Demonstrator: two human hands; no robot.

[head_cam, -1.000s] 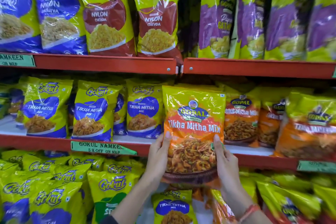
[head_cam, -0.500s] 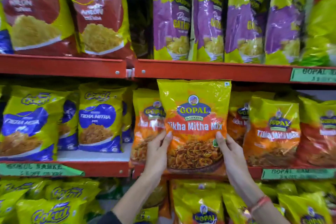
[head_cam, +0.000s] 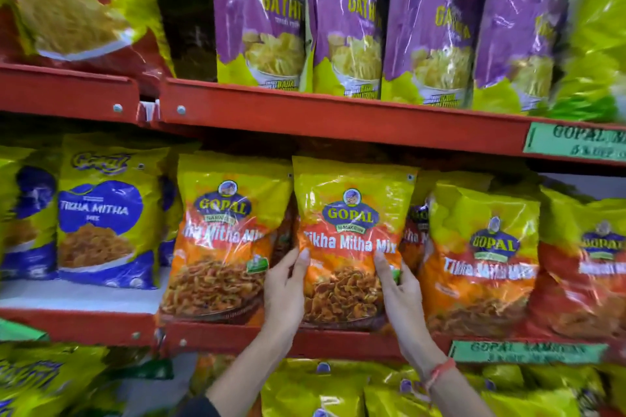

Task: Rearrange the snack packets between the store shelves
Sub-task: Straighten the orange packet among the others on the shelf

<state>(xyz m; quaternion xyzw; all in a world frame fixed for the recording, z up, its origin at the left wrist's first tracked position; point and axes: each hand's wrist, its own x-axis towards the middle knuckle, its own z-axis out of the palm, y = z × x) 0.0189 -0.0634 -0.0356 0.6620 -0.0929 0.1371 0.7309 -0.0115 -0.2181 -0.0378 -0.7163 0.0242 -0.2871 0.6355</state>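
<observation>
A yellow and orange Tikha Mitha Mix packet (head_cam: 350, 213) stands upright on the middle red shelf (head_cam: 332, 344), between two packets of the same kind. My left hand (head_cam: 284, 291) grips its lower left edge. My right hand (head_cam: 398, 291) grips its lower right edge, thumb across the front. The packet's bottom rests at the shelf lip. A matching orange packet (head_cam: 220, 247) stands just to its left and another (head_cam: 481, 257) to its right.
Blue and yellow Tikha Mitha packets (head_cam: 101, 213) fill the middle shelf's left part. Purple Gathiya packets (head_cam: 345, 17) line the upper shelf (head_cam: 338, 118). More yellow packets (head_cam: 321, 389) lie on the shelf below. Green price labels (head_cam: 528, 352) hang on the shelf edges.
Both hands have carried the orange packet up and right, from in front of the shelf edge into the row of matching orange packets. The view has shifted right.
</observation>
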